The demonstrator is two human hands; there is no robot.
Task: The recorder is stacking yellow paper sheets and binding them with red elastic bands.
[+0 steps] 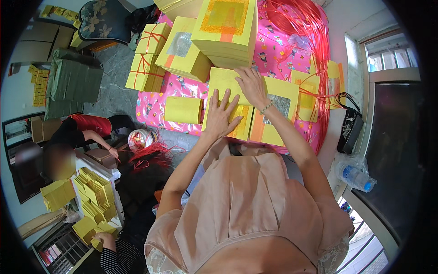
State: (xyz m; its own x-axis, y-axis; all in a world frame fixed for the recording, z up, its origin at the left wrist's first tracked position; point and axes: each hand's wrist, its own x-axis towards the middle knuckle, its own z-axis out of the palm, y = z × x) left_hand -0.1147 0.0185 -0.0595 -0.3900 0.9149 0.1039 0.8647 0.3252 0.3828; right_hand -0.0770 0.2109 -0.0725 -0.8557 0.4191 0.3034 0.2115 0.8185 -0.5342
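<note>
My left hand (221, 117) lies flat with its fingers spread on a sheet of yellow paper (222, 78) that seems folded over. Beneath it, part of a gold foil patch (241, 122) shows. Further up and to the right, my right hand (252, 87) rests on the paper's upper right corner, fingers stretched out, with a beaded bracelet on the wrist. Just right of the sheet lies yellow paper with a silver patch (277, 109) and an orange stripe, partly behind my right forearm. A folded yellow packet (183, 110) sits left of my left hand.
Tall yellow paper stacks (224, 48) and bundles tied with red string (145, 72) stand on the pink-covered table (155, 106). Red plastic strands (320, 55) hang along its right side. At the left, two other people work near a basket (142, 139) and yellow packets (96, 192).
</note>
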